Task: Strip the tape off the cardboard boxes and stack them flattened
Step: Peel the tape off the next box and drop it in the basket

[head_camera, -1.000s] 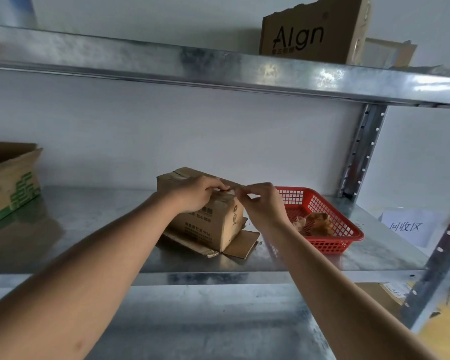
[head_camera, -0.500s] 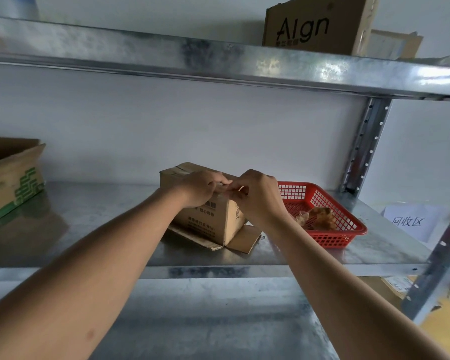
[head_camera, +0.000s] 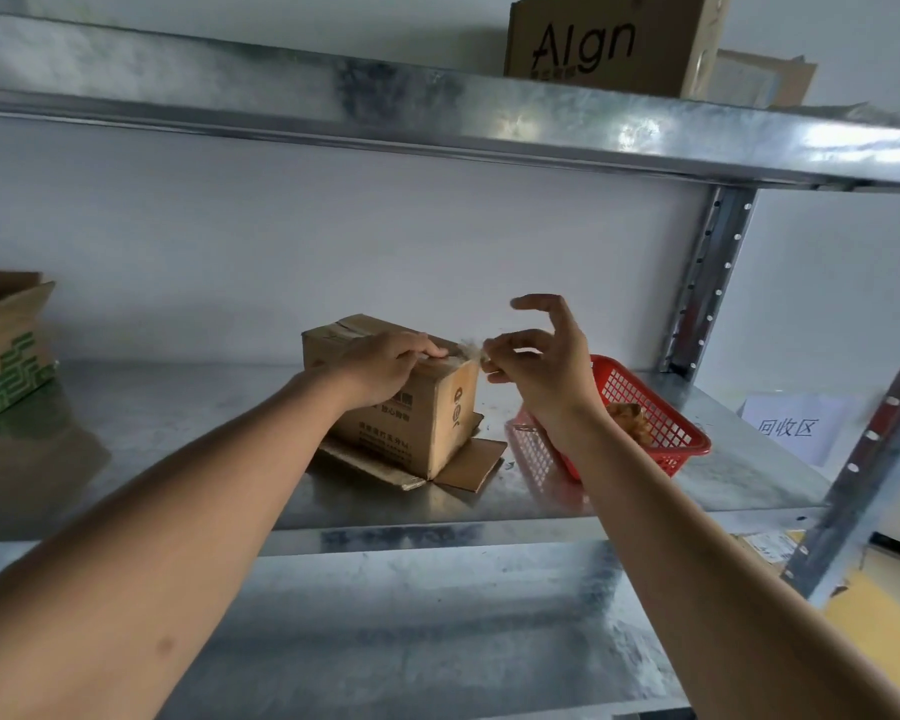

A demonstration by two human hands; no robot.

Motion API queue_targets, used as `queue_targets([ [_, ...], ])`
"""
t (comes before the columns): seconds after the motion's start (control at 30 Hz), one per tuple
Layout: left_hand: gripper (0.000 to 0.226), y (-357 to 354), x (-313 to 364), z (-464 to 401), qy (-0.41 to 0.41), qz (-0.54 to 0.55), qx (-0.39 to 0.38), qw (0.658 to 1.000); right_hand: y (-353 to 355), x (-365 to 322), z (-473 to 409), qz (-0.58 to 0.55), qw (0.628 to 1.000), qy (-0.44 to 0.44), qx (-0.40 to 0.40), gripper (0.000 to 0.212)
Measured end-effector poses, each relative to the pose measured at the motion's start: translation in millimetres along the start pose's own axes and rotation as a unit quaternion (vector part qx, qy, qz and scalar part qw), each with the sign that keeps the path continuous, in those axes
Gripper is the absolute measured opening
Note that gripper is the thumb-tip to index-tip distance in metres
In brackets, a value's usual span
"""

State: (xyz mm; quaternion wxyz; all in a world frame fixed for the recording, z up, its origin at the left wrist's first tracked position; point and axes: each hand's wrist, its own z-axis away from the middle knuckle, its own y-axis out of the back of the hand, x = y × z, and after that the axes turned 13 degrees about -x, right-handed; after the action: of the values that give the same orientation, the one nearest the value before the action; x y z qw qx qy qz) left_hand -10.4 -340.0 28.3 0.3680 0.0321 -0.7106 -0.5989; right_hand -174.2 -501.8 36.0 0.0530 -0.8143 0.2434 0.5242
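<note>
I see bare galvanized metal shelf (head_camera: 178, 423) left of the small brown cardboard box (head_camera: 411, 423); the red plastic basket (head_camera: 661, 423) crowds its right.

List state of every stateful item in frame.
small box: upright on shelf, bottom flaps splayed, tape partly peeled
tape strip: pulled rightward
left hand: pressing box top
right hand: pinching tape
red basket: holds crumpled scraps
left carton: open
</note>
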Motion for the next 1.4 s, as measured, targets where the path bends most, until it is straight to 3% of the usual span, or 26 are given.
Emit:
queue_targets([
  [0.07, 0.039, -2, 7, 2, 0.007, 0.015, -0.003, 1.000, 11, 8, -2, 0.080, 0.995, -0.037, 0.054, 0.031],
  [0.13, 0.056, -7, 17, 2, 0.000, 0.002, -0.007, 1.000, 21, 18, -2, 0.153, 0.980, -0.068, 0.107, 0.017],
  [0.23, 0.069, -15, 31, -4, -0.012, -0.018, -0.003, 1.000, 38, 30, 0, 0.195, 0.964, -0.120, 0.136, 0.010],
  [0.47, 0.066, -23, 49, -28, 0.000, -0.019, -0.011, 1.000, 69, 57, -2, 0.339, 0.911, -0.214, 0.093, 0.011],
  [0.87, 0.068, -24, 42, -50, 0.002, -0.028, -0.011, 1.000, 84, 69, -16, 0.489, 0.836, -0.247, -0.015, 0.007],
  [1.07, 0.065, -22, 41, -56, 0.014, -0.021, -0.021, 0.999, 85, 64, -26, 0.534, 0.803, -0.254, -0.073, 0.029],
  [1.23, 0.066, -23, 42, -55, 0.013, -0.021, -0.016, 1.000, 82, 61, -32, 0.555, 0.805, -0.204, -0.040, 0.020],
  [1.4, 0.066, -25, 41, -53, 0.011, -0.028, -0.015, 0.999, 82, 66, -34, 0.526, 0.823, -0.201, -0.078, 0.025],
])
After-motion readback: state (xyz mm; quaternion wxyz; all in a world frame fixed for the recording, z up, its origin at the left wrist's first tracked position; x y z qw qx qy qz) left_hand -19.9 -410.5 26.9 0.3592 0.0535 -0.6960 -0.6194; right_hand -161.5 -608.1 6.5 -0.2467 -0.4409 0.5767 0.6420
